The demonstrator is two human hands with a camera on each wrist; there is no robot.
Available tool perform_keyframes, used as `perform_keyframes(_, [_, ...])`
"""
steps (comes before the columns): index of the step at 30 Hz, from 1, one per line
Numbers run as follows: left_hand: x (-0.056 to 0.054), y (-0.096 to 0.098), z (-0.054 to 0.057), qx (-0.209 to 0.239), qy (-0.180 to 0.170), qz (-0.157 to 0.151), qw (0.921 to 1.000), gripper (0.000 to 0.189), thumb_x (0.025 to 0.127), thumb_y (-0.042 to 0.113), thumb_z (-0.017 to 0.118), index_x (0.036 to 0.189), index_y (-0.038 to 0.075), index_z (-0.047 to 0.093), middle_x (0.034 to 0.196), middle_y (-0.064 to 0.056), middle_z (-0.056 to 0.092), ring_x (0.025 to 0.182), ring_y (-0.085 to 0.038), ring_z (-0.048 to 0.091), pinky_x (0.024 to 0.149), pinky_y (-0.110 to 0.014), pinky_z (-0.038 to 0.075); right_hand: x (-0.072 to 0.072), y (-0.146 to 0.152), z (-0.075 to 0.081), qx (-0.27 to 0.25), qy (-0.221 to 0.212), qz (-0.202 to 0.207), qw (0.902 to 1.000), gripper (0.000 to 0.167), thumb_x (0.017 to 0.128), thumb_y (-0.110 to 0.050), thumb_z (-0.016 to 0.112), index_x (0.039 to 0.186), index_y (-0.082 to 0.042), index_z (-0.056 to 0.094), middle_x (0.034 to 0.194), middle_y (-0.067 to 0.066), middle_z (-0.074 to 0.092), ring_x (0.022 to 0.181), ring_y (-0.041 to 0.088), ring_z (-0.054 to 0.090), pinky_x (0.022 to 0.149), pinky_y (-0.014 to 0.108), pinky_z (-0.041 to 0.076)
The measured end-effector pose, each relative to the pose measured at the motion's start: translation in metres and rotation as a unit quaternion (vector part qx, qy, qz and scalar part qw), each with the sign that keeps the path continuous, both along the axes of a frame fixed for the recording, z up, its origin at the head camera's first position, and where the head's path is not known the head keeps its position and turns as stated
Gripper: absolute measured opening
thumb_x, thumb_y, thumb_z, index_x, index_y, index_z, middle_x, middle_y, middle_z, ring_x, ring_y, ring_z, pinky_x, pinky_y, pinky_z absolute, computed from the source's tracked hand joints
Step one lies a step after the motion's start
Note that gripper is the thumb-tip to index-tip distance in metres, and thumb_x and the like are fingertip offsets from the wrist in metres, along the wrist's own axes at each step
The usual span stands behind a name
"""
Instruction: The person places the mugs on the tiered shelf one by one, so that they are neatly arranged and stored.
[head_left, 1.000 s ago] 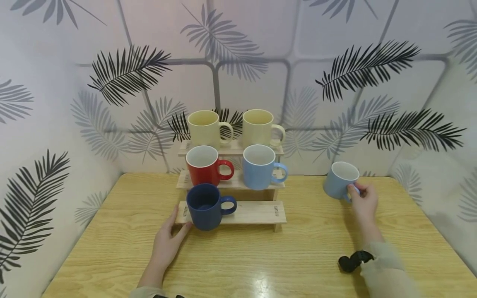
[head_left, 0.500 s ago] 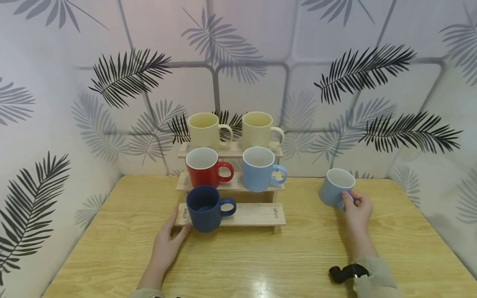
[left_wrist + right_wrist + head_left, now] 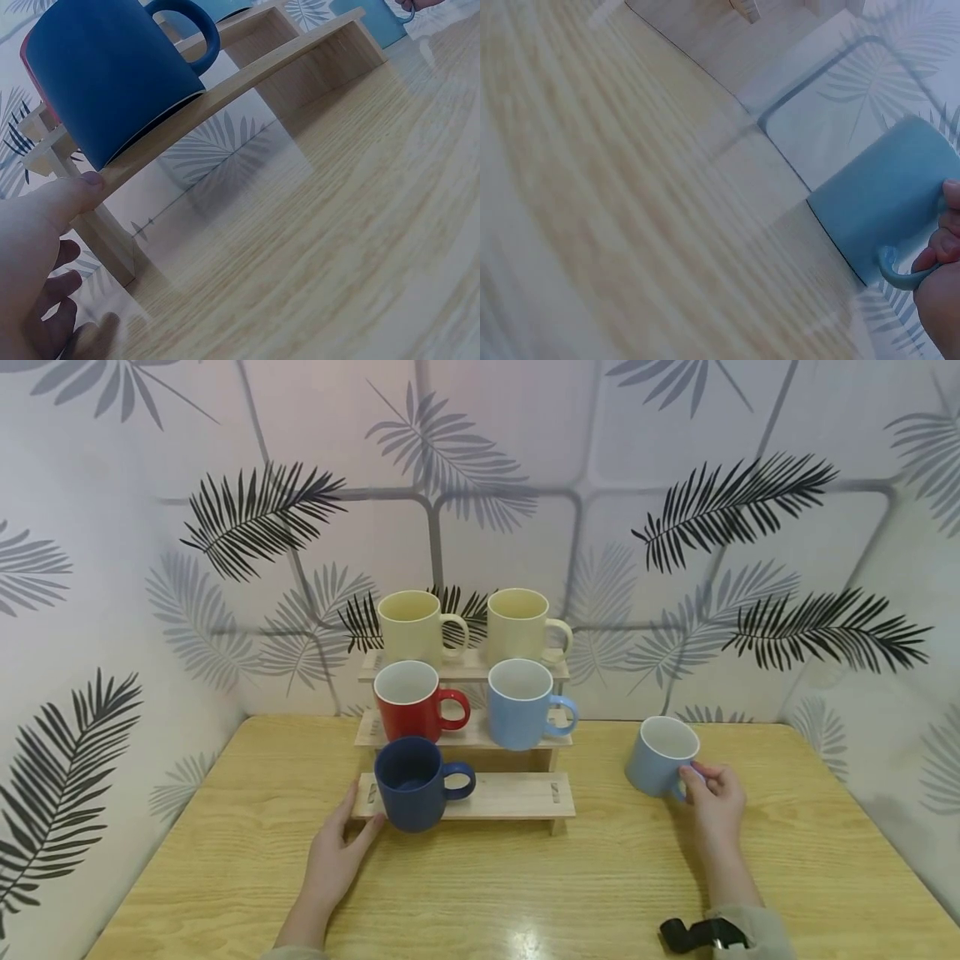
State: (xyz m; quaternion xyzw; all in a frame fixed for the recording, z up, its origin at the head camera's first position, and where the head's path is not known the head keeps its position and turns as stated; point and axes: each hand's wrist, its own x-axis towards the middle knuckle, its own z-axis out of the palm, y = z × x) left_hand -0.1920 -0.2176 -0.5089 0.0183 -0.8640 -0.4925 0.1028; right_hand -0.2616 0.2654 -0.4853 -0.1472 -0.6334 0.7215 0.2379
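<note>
My right hand [image 3: 718,802] pinches the handle of a grey-blue mug [image 3: 651,767] at the right side of the table. In the right wrist view that mug [image 3: 889,195] shows its side and handle, its base close to the tabletop. A three-step wooden stand [image 3: 510,795] stands in the middle. My left hand [image 3: 330,856] holds the left end of its lowest step, the thumb at the front edge. Beside the thumb a dark blue mug [image 3: 411,797] sits on that step; in the left wrist view its base [image 3: 127,90] overhangs the front edge slightly.
On the middle step stand a red mug [image 3: 408,714] and a light blue mug [image 3: 517,717]. Two cream mugs [image 3: 411,631] share the top step. Behind the table [image 3: 480,893] rises a leaf-patterned wall [image 3: 495,435].
The right hand has brought the grey-blue mug left and nearer the front of the table. The left hand keeps its place on the stand.
</note>
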Motion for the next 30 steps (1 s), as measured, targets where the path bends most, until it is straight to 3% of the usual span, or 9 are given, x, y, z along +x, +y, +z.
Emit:
perform_keyframes(5, [0.001, 0.001, 0.001, 0.003, -0.009, 0.000, 1.0000, 0.081, 0.090, 0.050, 0.061, 0.151, 0.011, 0.027, 0.151, -0.020, 0.030, 0.138, -0.038, 0.026, 0.112, -0.053, 0.022, 0.004, -0.003, 0.002, -0.009, 0.036, 0.013, 0.9992, 0.011, 0.087, 0.007, 0.064, 0.086, -0.004, 0.064, 0.073, -0.009, 0.066, 0.068, 0.002, 0.059, 0.057, 0.012, 0.045])
perform_keyframes(10, [0.002, 0.003, 0.004, -0.002, -0.006, 0.003, 1.0000, 0.079, 0.091, 0.048, 0.061, 0.151, 0.010, 0.027, 0.150, -0.021, 0.031, 0.137, -0.039, 0.027, 0.111, -0.053, 0.023, 0.007, -0.010, 0.008, -0.032, 0.075, 0.060, 0.9949, 0.016, 0.086, 0.011, 0.063, 0.084, -0.005, 0.067, 0.077, -0.005, 0.067, 0.073, 0.005, 0.061, 0.064, 0.012, 0.049])
perform_keyframes(17, [0.002, 0.003, 0.005, -0.002, -0.007, 0.005, 1.0000, 0.078, 0.091, 0.047, 0.061, 0.151, 0.011, 0.027, 0.150, -0.021, 0.031, 0.138, -0.038, 0.027, 0.112, -0.053, 0.023, 0.013, -0.017, 0.019, -0.089, 0.158, 0.154, 0.9712, 0.012, 0.086, 0.008, 0.064, 0.087, -0.003, 0.067, 0.084, 0.003, 0.068, 0.077, 0.009, 0.062, 0.067, 0.015, 0.051])
perform_keyframes(22, [0.003, 0.002, 0.005, -0.003, -0.011, 0.006, 0.9999, 0.079, 0.091, 0.048, 0.061, 0.151, 0.012, 0.027, 0.150, -0.021, 0.030, 0.138, -0.038, 0.027, 0.112, -0.053, 0.022, 0.017, -0.020, 0.028, -0.106, 0.213, 0.217, 0.9466, 0.018, 0.089, 0.015, 0.056, 0.089, -0.001, 0.066, 0.086, 0.006, 0.068, 0.081, 0.012, 0.063, 0.074, 0.017, 0.053])
perform_keyframes(30, [0.003, 0.002, 0.005, 0.003, -0.023, 0.002, 0.9997, 0.081, 0.090, 0.051, 0.060, 0.152, 0.013, 0.025, 0.152, -0.020, 0.029, 0.139, -0.038, 0.025, 0.112, -0.053, 0.022, 0.023, -0.030, 0.046, -0.147, 0.312, 0.335, 0.8766, 0.017, 0.088, 0.019, 0.052, 0.094, 0.008, 0.063, 0.089, 0.011, 0.068, 0.084, 0.015, 0.065, 0.076, 0.021, 0.054])
